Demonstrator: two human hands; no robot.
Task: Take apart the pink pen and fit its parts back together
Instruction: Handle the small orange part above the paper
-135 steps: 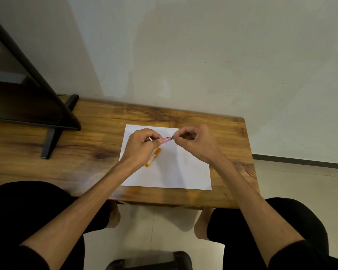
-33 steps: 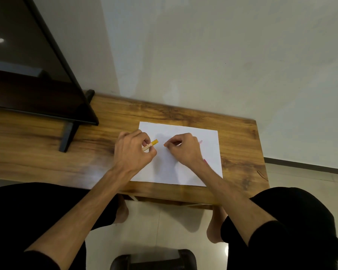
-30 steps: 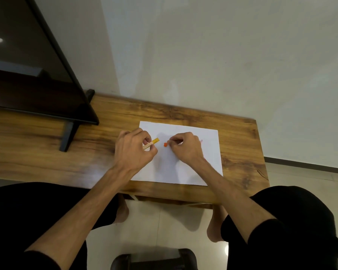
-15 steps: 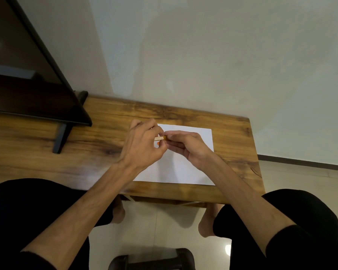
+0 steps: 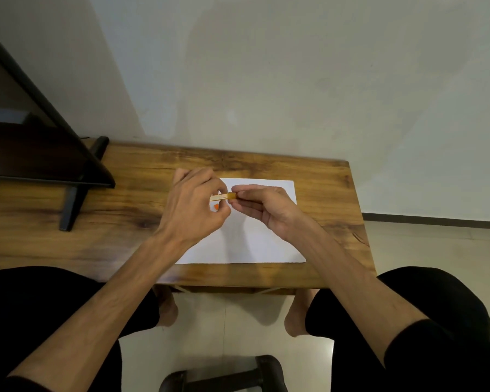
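Observation:
My left hand [image 5: 194, 206] grips a short orange and cream pen barrel [image 5: 222, 196] level above the white paper sheet [image 5: 252, 244]. My right hand [image 5: 262, 206] pinches the barrel's right end with thumb and fingertips. A small orange piece [image 5: 216, 206] shows just below the barrel, between my two hands; whether it lies on the paper or is held I cannot tell. No pink pen part is visible; anything on the paper's far right is hidden behind my right hand.
The paper lies on a wooden table [image 5: 331, 199] against a pale wall. A dark monitor [image 5: 34, 142] on a black stand [image 5: 74, 199] fills the table's left side. My knees in black trousers flank the front edge, with a dark stool [image 5: 224, 374] below.
My right hand picked up a small orange piece from the paper and came up to the orange barrel in my left hand. Both hands have lifted and now meet at the barrel's end.

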